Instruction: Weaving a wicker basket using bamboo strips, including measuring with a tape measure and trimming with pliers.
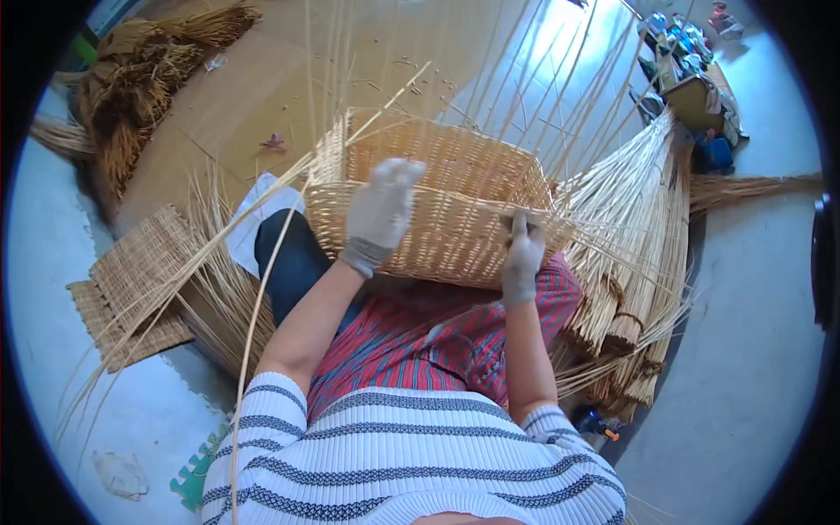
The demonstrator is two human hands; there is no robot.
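A rectangular woven wicker basket (pixel 446 229) rests on my lap, with long upright stakes rising from its walls. My left hand (pixel 382 210), in a pale glove, is raised against the outside of the near wall, its fingertips above the rim. Those fingers are blurred, so whether they grip a strand is unclear. At the near right corner my right hand (pixel 523 249), also gloved, is closed on the basket's wall just below the rim. Long loose strands (pixel 210 249) run from the basket's left end down to the left.
Bundled pale stalks (pixel 634 210) lie to the right, close to the basket. Flat woven mats (pixel 144 271) are on the left floor. A brown straw heap (pixel 144 83) lies far left. Assorted items fill a crate (pixel 696 101) at the far right. Cut stalk bits litter the brown floor sheet (pixel 236 131).
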